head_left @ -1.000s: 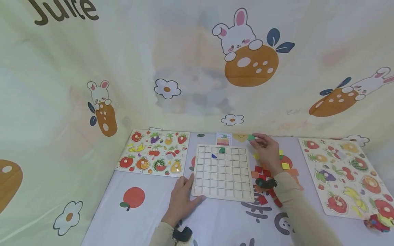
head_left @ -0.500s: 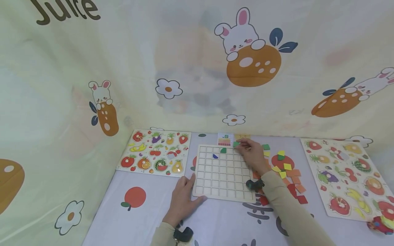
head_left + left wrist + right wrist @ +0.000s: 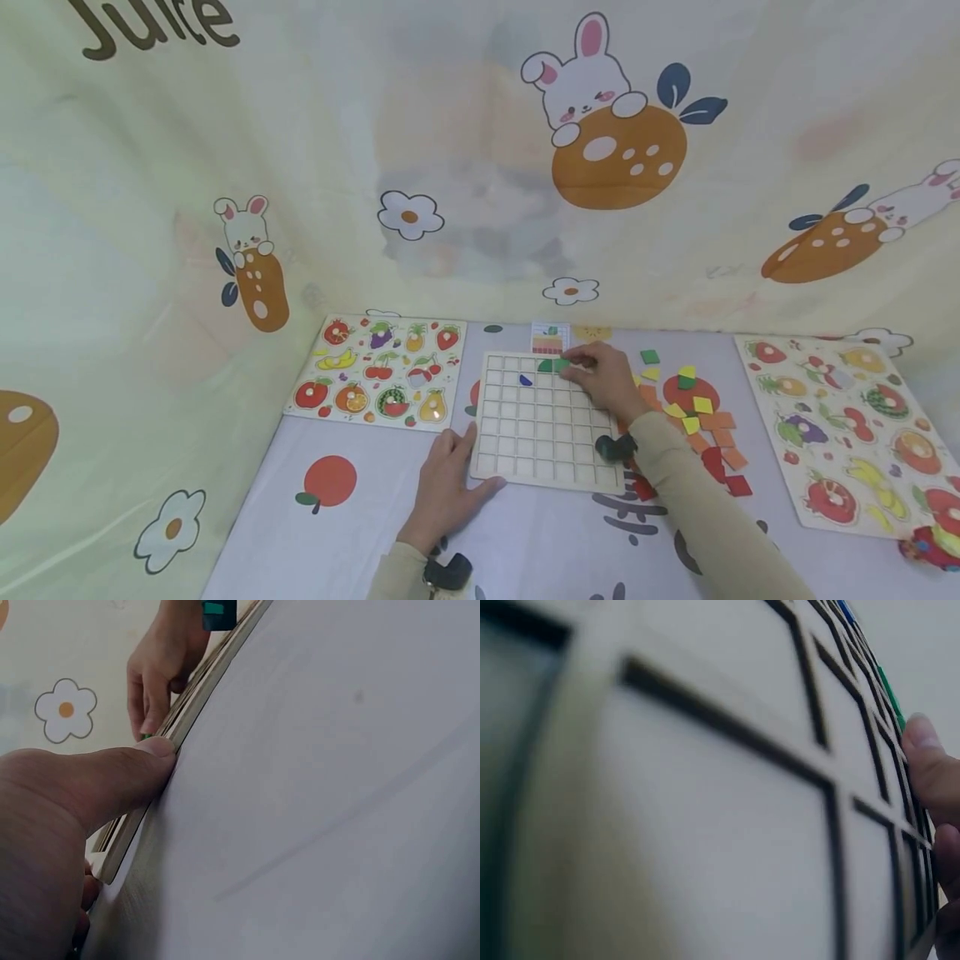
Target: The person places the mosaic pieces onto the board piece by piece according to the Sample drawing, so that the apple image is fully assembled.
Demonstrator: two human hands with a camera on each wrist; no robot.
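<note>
A pale wooden grid board [image 3: 525, 433] lies on the table with square cells. My left hand [image 3: 442, 487] rests at its near left corner, index finger along the left side and thumb [image 3: 127, 776] straight against the near edge. At the far row, my right hand [image 3: 603, 379] pinches a small green tile [image 3: 560, 364] by its right side. That tile lies directly right of a green tile with a rounded corner [image 3: 543, 366]. One row below sits a blue piece [image 3: 525, 380]. In the right wrist view, the right fingertips [image 3: 922, 750] touch the far part of the board.
Loose red, orange, yellow and green tiles [image 3: 702, 406] are scattered right of the board. A small picture card [image 3: 550, 338] stands behind it. Fruit puzzle boards lie at left [image 3: 408, 408] and right [image 3: 825, 454]. A colourful toy [image 3: 930, 548] is at the right edge.
My right hand has carried the green tile left from behind the loose pieces, down onto the board's far row beside the other green one. The left hand has stayed at the corner.
</note>
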